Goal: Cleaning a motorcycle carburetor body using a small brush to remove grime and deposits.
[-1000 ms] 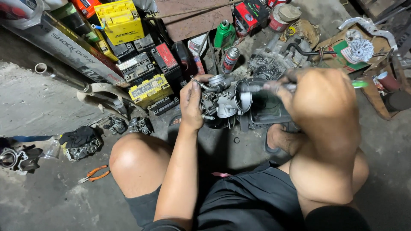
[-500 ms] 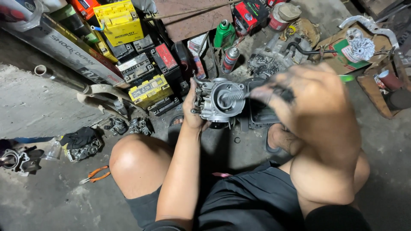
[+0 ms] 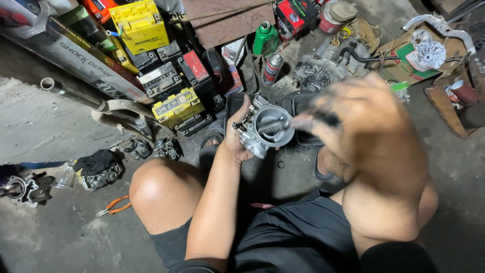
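You squat on a grimy concrete floor (image 3: 45, 121) cluttered with parts. The carburetor (image 3: 265, 127) sits above a black tray (image 3: 233, 103), your left hand (image 3: 236, 139) wrapped around its side, its round bore with a spring facing up. Your right hand (image 3: 364, 119), blurred, hovers just beside it; whether it pinches anything you cannot tell. Batteries (image 3: 177, 106), a spray can (image 3: 273, 68) and orange pliers (image 3: 115, 206) lie around.

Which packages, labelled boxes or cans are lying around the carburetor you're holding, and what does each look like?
Yellow box: top left, blocky, dark label.
Small yellow battery: left of the carburetor held in the left hand, flat.
Green bottle: top centre, white cap.
Spray can: below the bottle, silver, red band.
Long carton: upper left, grey, slanted.
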